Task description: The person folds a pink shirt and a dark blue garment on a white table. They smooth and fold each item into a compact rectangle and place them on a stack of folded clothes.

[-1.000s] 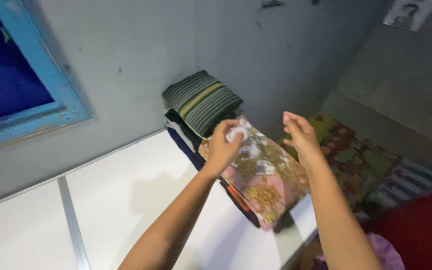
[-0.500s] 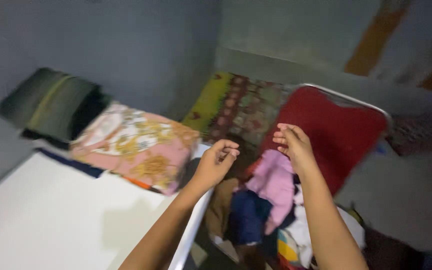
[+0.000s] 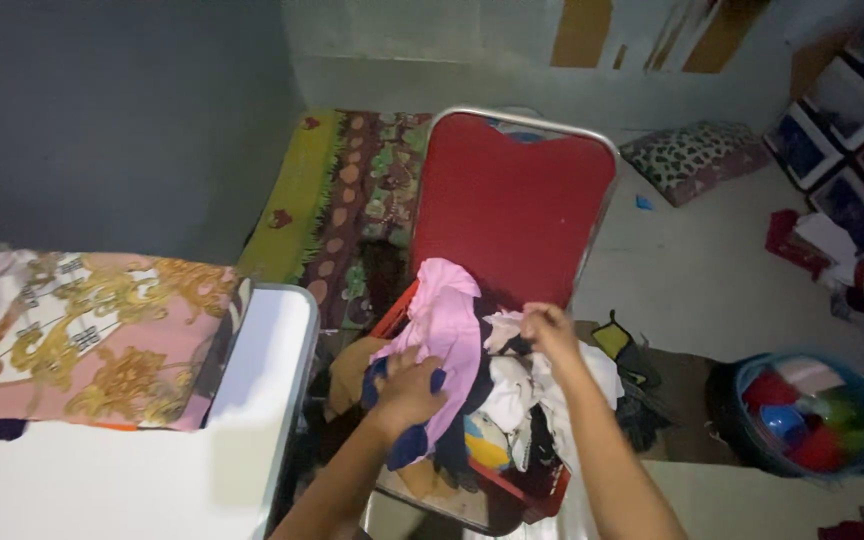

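Note:
A heap of clothes (image 3: 497, 395) lies on the seat of a red chair (image 3: 512, 205). My left hand (image 3: 407, 390) presses down on a dark blue garment (image 3: 410, 440) beneath a pink garment (image 3: 449, 325) at the heap's left side. My right hand (image 3: 550, 330) pinches white cloth (image 3: 512, 375) at the top of the heap. A folded pink cloth with gold flower print (image 3: 92, 335) rests on the white table (image 3: 252, 400) at the left.
A patterned green and brown mat (image 3: 337, 195) lies against the grey wall behind the chair. A blue basin (image 3: 802, 415) with coloured items stands on the floor at right. A spotted cushion (image 3: 692, 155) and stacked boxes (image 3: 852, 70) lie farther back.
My view swung right from the table's folded stack to the chair. Both hands left the folded pink cloth, dropped to the clothes heap and took hold of garments there.

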